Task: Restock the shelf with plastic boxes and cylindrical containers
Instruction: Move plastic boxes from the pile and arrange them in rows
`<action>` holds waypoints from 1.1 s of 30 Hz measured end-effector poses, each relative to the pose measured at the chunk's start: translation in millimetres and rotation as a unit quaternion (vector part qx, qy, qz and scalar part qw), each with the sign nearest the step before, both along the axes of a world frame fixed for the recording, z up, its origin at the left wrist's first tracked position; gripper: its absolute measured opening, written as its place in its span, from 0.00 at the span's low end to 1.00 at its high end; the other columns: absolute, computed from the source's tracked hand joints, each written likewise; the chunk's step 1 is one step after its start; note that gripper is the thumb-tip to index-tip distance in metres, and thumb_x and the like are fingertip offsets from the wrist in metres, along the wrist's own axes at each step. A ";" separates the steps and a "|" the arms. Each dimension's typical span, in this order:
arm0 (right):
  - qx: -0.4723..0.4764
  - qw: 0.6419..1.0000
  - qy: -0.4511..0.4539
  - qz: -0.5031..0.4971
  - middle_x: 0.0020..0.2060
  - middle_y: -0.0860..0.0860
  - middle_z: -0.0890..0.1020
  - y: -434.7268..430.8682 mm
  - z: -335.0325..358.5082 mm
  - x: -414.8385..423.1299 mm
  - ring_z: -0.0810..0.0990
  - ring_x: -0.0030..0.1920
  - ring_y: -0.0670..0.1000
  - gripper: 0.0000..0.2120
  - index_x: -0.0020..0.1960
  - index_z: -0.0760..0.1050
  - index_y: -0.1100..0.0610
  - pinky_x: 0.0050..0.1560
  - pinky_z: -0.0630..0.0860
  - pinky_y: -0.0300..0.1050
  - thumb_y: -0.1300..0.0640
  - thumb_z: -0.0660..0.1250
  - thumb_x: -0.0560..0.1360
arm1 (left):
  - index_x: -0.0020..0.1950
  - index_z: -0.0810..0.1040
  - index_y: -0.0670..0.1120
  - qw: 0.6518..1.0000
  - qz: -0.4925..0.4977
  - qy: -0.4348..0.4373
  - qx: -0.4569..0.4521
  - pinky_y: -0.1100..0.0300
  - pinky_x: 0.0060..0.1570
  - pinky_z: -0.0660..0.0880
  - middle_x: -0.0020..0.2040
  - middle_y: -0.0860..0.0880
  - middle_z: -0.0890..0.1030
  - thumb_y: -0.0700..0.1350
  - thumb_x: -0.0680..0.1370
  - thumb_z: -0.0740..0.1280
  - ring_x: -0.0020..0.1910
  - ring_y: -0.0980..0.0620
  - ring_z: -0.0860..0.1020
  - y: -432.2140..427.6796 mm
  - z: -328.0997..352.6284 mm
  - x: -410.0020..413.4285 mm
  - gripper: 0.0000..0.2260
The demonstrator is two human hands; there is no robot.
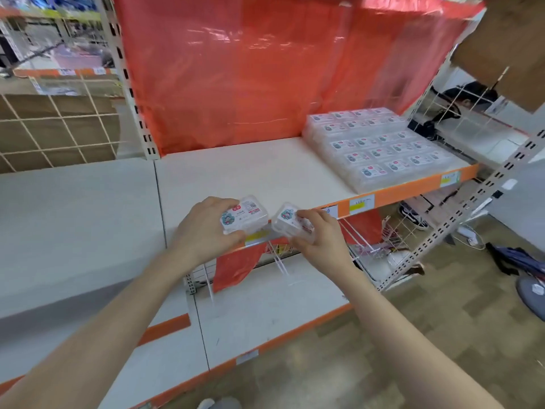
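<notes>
Our left hand curls round a clear rectangular plastic box with a printed label, held at the orange front edge of the white shelf board. Just right of it, our right hand pinches a second clear labelled box, tilted. Farther right, beyond both hands, a block of matching clear boxes sits on the board before a red plastic sheet.

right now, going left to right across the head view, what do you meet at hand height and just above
wire grid panel → left hand → plastic box it grips → second plastic box → right hand gripping it → stack of boxes → slotted upright
</notes>
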State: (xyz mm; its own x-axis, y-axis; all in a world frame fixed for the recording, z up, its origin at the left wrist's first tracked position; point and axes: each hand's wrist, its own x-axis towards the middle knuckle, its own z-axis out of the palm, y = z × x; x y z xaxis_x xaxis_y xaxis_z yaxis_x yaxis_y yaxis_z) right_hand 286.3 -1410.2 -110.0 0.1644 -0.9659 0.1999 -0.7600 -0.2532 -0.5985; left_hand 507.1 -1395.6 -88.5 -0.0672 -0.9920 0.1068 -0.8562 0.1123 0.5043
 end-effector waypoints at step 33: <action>-0.058 0.998 0.017 0.007 0.60 0.56 0.72 -283.8 33.6 -209.1 0.67 0.62 0.57 0.23 0.64 0.72 0.58 0.57 0.58 0.39 0.65 0.68 0.70 | 0.67 0.71 0.48 0.996 -0.052 0.043 -0.056 0.60 0.64 0.63 0.65 0.51 0.72 0.49 0.71 0.71 0.65 0.50 0.68 -264.5 14.0 -215.9 0.25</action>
